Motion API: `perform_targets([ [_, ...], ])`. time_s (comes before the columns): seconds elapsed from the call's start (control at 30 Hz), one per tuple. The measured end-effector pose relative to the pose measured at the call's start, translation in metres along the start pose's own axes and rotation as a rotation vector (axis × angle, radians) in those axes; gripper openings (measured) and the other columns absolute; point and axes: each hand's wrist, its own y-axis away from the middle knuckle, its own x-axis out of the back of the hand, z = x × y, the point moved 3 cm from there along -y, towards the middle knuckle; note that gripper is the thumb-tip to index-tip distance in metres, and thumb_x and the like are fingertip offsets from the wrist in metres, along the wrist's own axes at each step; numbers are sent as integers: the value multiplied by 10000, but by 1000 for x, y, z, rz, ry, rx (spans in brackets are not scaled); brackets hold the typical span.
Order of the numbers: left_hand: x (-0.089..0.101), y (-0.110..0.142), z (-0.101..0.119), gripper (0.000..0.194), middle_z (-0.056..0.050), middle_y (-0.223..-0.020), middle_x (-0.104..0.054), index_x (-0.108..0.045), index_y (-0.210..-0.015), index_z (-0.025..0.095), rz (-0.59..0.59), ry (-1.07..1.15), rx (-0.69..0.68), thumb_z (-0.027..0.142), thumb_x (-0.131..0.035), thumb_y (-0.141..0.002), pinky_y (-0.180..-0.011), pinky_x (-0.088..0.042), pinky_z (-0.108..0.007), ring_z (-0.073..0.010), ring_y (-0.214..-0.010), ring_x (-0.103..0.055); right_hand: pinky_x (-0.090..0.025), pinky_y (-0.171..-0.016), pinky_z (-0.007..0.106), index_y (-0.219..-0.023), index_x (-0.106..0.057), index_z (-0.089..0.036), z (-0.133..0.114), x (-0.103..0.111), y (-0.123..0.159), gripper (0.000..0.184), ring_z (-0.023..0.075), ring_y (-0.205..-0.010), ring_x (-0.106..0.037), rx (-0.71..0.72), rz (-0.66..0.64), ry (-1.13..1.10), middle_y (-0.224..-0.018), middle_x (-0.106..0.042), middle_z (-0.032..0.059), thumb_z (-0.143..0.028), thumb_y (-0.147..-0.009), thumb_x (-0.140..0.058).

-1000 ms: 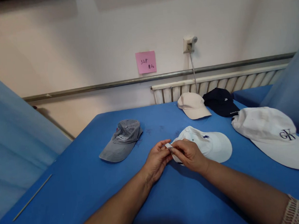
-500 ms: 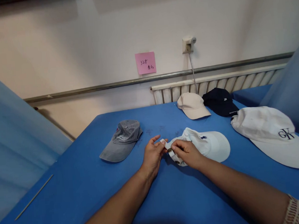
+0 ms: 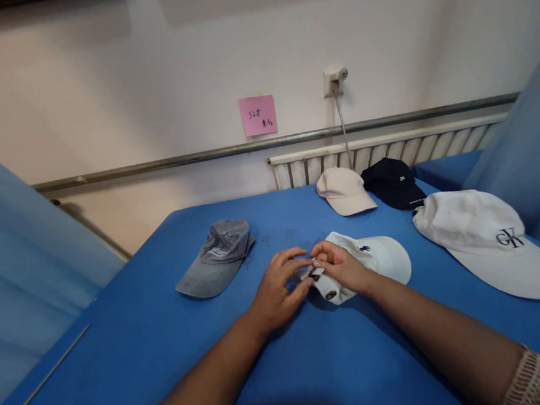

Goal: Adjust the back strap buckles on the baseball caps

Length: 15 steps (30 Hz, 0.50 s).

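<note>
A white baseball cap (image 3: pixel 391 257) with a small dark logo lies on the blue-covered table, its visor pointing right. Both hands are at its back strap, where a metal buckle and a round metal piece show. My right hand (image 3: pixel 343 268) pinches the strap above the buckle. From the other side, my left hand (image 3: pixel 276 291) has its thumb against the strap near the buckle, its fingers reaching over to the right fingertips. The strap's end is mostly hidden by the fingers.
A grey cap (image 3: pixel 222 255) lies to the left. Behind are a beige cap (image 3: pixel 343 188) and a navy cap (image 3: pixel 391 181); a larger white cap (image 3: pixel 478 231) lies right. A thin stick (image 3: pixel 54 367) is near the left edge. Blue curtains (image 3: pixel 25 275) hang at both sides.
My left hand has turned palm down and closed in toward the buckle. The strap end that stuck out between the hands is now largely covered, and the cap's back has tilted slightly.
</note>
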Motion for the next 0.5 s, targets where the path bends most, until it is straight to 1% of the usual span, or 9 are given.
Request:
perform_targets([
  [0.03, -3, 0, 0, 301, -100, -1099, -670, -764, -939, 259, -47, 34, 19, 148, -781, -659, -1033, -380, -353, -269, -1115, -548, -344, -459, 209, -942, -510, -219, 0, 0, 0, 379, 89, -476, -424, -3, -13, -17, -590, -477, -85, -509, -772, -685],
  [0.07, -6, 0, -2, 291, -97, -1088, -674, -762, -946, 255, -80, 55, 39, 160, -776, -671, -1004, -402, -346, -260, -1075, -568, -350, -461, 209, -941, -512, -217, 0, 0, 0, 381, 90, -483, -435, -1, -28, -19, -602, -492, -80, -505, -768, -692],
  [0.1, -8, 0, -5, 277, -91, -1057, -678, -761, -951, 248, -88, 65, 58, 175, -770, -684, -952, -432, -326, -239, -999, -590, -355, -465, 210, -933, -513, -217, -1, 0, 1, 368, 92, -492, -446, 5, -41, -8, -615, -505, -74, -498, -774, -690],
  [0.2, -11, -1, -21, 249, -62, -922, -672, -758, -951, 220, -11, 73, 109, 205, -766, -702, -756, -467, -248, -154, -753, -578, -395, -520, 227, -906, -517, -215, -8, 0, 7, 275, 112, -572, -504, 53, -32, 104, -670, -537, -48, -473, -855, -600],
  [0.27, -10, -3, -32, 226, -39, -809, -656, -750, -917, 190, 78, 118, 152, 213, -775, -693, -679, -459, -224, -129, -683, -562, -423, -573, 248, -921, -511, -217, -16, -2, 13, 248, 133, -649, -544, 97, -2, 230, -733, -565, -26, -455, -881, -563],
  [0.33, -7, -4, -40, 215, -23, -723, -641, -726, -871, 163, 157, 198, 221, 235, -790, -678, -626, -455, -215, -122, -641, -568, -427, -599, 265, -951, -496, -218, -22, -7, 18, 288, 150, -690, -562, 121, 33, 418, -799, -590, -9, -444, -834, -632],
  [0.37, -6, -5, -43, 221, -18, -698, -638, -712, -857, 154, 182, 242, 260, 256, -793, -679, -601, -452, -212, -117, -614, -568, -420, -595, 270, -959, -489, -218, -24, -10, 21, 326, 153, -677, -561, 122, 59, 524, -811, -597, -6, -434, -800, -674],
  [0.43, -5, -6, -48, 255, -23, -699, -652, -694, -874, 143, 167, 330, 336, 297, -790, -694, -574, -451, -210, -106, -577, -568, -407, -595, 282, -971, -486, -214, -26, -15, 25, 354, 155, -640, -554, 121, 110, 712, -801, -605, -2, -406, -772, -708],
  [0.5, -5, -7, -49, 289, -47, -768, -683, -695, -922, 138, 94, 422, 387, 317, -781, -713, -590, -466, -217, -107, -594, -589, -418, -626, 301, -997, -496, -208, -27, -19, 27, 300, 168, -655, -572, 144, 123, 799, -808, -625, 11, -362, -807, -670],
])
